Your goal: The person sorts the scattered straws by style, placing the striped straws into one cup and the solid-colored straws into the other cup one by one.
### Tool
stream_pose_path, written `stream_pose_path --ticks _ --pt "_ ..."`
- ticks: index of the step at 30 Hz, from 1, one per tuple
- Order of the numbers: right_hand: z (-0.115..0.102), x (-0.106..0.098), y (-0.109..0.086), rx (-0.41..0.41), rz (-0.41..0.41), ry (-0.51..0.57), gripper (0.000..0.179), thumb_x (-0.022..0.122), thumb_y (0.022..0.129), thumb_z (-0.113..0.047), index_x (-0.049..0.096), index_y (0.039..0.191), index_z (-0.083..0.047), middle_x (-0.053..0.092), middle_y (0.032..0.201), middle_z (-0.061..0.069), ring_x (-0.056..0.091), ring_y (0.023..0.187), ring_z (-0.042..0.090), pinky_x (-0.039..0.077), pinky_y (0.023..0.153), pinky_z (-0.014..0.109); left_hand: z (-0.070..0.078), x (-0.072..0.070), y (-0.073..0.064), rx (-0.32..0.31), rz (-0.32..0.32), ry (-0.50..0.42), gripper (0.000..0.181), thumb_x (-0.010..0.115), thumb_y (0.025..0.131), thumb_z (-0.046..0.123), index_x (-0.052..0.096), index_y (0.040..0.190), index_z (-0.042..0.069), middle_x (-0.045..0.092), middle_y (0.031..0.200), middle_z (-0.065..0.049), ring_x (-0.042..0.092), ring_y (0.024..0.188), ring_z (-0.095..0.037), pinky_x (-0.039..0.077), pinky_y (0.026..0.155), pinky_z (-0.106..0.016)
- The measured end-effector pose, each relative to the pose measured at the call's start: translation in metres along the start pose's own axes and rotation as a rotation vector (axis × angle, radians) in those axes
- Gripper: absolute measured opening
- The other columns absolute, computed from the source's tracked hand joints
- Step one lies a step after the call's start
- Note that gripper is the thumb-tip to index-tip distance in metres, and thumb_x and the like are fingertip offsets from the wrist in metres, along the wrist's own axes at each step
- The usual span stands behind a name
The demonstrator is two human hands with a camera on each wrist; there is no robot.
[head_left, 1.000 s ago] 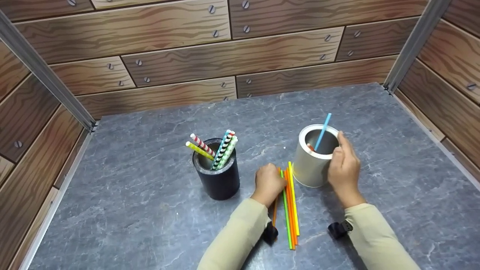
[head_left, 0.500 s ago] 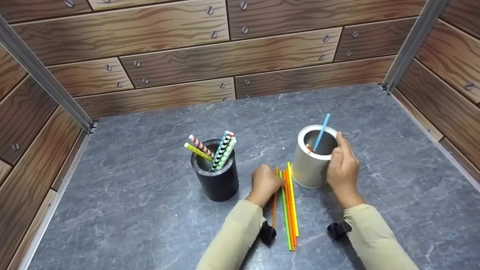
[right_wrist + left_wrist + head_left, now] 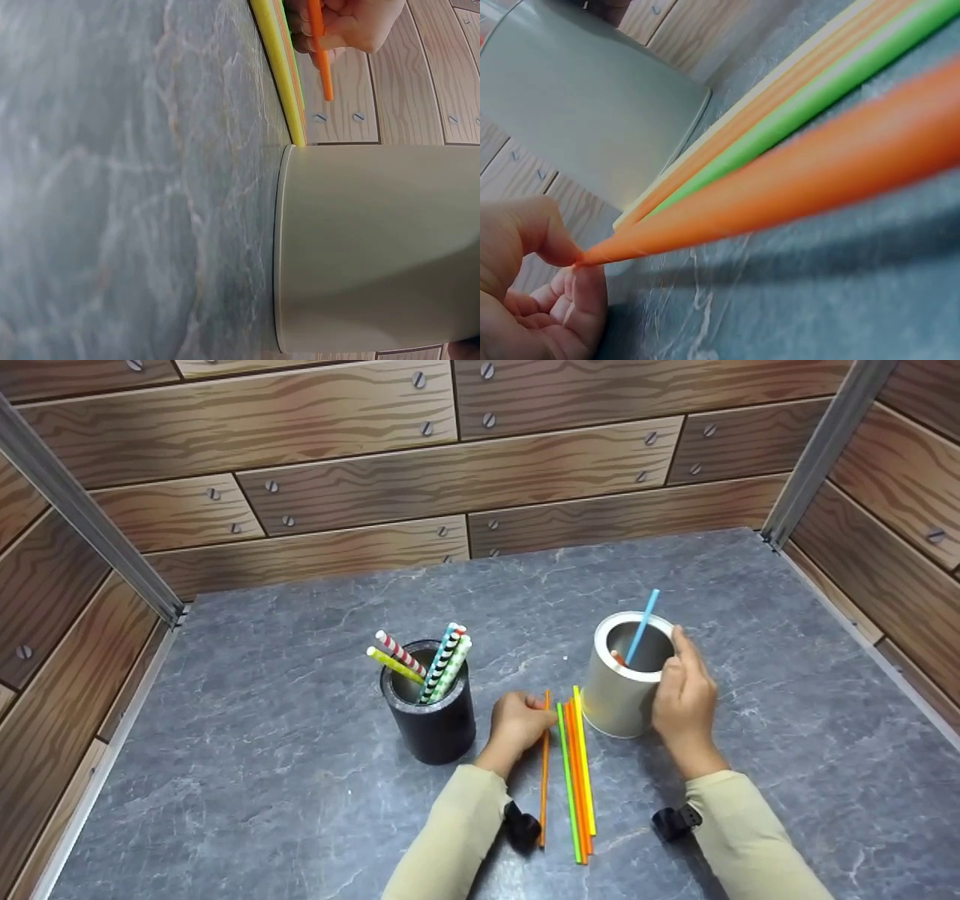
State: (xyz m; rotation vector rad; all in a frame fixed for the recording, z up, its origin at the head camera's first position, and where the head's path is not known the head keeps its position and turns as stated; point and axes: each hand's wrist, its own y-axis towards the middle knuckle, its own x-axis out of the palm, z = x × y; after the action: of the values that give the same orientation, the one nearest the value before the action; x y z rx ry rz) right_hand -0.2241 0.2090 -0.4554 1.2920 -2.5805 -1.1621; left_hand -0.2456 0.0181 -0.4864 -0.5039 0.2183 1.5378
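Observation:
My left hand pinches an orange straw near its far end, between thumb and fingertips. In the left wrist view this straw stretches across the foreground, casting a shadow on the table. Beside it lie a green straw, orange straws and a yellow straw in a narrow row. My right hand holds the right side of a cream-coloured cup, thumb in front; its other fingers are partly hidden. A blue straw leans inside that cup, with a short orange-red tip beside it.
Left of my left hand stands a black cup with several patterned straws in it. Wood-patterned walls enclose the grey marbled table at the back and sides.
My left hand has moved left, drawing the orange straw away from the row so a gap shows beside the green one. My right hand stays at the cream cup.

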Motion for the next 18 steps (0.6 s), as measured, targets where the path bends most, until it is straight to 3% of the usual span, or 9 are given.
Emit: stream_pose_path --ticks 10,18 --pt "-0.0011 0.0005 -0.0001 0.013 -0.010 -0.010 0.044 0.036 0.090 -0.012 0.051 0.127 0.006 0.052 0.129 0.023 0.045 0.122 0.041 0.033 0.106 0.042 -0.0081 -0.0004 0.0000 -0.055 -0.022 -0.355 0.010 0.060 0.066 -0.001 0.056 0.067 0.008 0.047 0.056 0.004 0.041 0.044 -0.007 0.034 0.041 -0.018" --pt "0.0001 -0.0002 -0.0002 0.001 -0.002 -0.018 0.044 0.037 0.090 -0.012 0.051 0.127 0.007 0.052 0.128 0.024 0.046 0.121 0.041 0.034 0.105 0.043 -0.0091 -0.0026 -0.0016 -0.039 -0.021 -0.435 0.011 0.057 0.065 -0.001 0.056 0.073 0.007 0.047 0.057 0.005 0.038 0.043 -0.007 0.028 0.037 -0.019"
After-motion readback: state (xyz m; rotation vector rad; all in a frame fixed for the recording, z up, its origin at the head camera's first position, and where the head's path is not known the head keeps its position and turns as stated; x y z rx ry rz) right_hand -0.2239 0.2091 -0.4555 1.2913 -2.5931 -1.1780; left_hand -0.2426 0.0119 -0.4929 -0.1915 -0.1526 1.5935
